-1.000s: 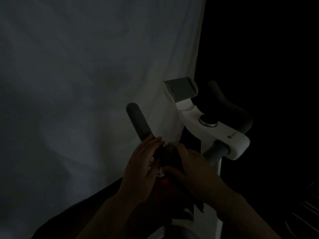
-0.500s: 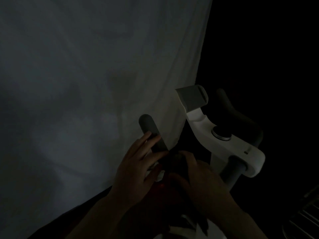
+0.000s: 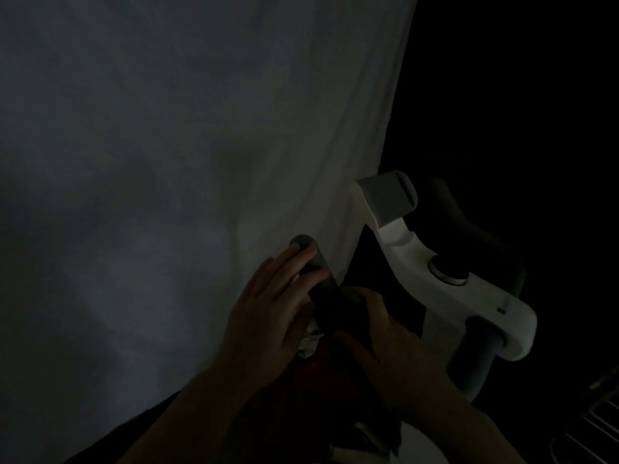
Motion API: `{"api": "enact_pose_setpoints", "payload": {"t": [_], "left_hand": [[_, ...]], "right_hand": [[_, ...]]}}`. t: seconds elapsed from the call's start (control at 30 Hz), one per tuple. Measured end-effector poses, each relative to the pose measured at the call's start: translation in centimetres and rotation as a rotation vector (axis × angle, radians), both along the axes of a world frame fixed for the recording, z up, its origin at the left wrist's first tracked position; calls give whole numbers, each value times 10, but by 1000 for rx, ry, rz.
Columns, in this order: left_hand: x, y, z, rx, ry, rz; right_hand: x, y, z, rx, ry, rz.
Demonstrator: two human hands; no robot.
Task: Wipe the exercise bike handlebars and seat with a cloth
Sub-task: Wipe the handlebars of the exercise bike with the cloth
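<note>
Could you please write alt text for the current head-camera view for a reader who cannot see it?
In very dim light, a person's left hand and right hand work around the grey left handlebar grip of a white exercise bike, a pale cloth bunched between them. A white curtain hangs behind.

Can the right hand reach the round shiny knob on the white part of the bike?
Probably yes. The right hand sits on the left handlebar grip, and the knob lies just beyond it with nothing between them. It would have to let go first.
</note>
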State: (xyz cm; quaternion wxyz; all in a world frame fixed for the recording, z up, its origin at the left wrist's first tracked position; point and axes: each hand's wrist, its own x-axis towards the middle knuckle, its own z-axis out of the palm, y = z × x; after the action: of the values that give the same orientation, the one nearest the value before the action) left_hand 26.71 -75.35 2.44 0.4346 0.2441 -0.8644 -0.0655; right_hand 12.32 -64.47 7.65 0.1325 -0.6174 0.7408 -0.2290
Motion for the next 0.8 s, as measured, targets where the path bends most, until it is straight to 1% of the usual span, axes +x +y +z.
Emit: {"api": "enact_pose_setpoints", "payload": {"t": [0.1,0.17,0.2,0.3,0.37,0.47,0.53,0.6,0.67,0.73,0.77,0.8], "left_hand": [[1,-9,4,6,51,-28],[-1,-10,7,77,116,-40],[-1,-8,8,111,143,-41],[3,-7,8,190,169,-39],[4,-8,6,306,254,-44],[1,-2,12,554,497,-86],[-1,1,17,666,579,-124],[0,0,22,751,622,-158],[-2,-2,23,779,660,-146],[-5,-1,24,762,683,-97],[-6,0,24,763,695,-86],[-7,1,25,774,710,-94]], "right_hand": [[9,-23,2,-96,-60,3],[15,-32,-2,-188,-133,-2],[14,-30,-5,-207,-124,10],[8,-24,0,-138,-115,50],[7,-41,9,-164,-99,84],[13,-61,13,-270,-99,129],[13,-56,10,-277,-31,157],[14,-53,12,-271,21,177],[18,-67,22,-293,38,195],[24,-86,31,-296,34,230],[25,-93,34,-293,-1,238],[24,-96,34,-294,-80,225]]}}
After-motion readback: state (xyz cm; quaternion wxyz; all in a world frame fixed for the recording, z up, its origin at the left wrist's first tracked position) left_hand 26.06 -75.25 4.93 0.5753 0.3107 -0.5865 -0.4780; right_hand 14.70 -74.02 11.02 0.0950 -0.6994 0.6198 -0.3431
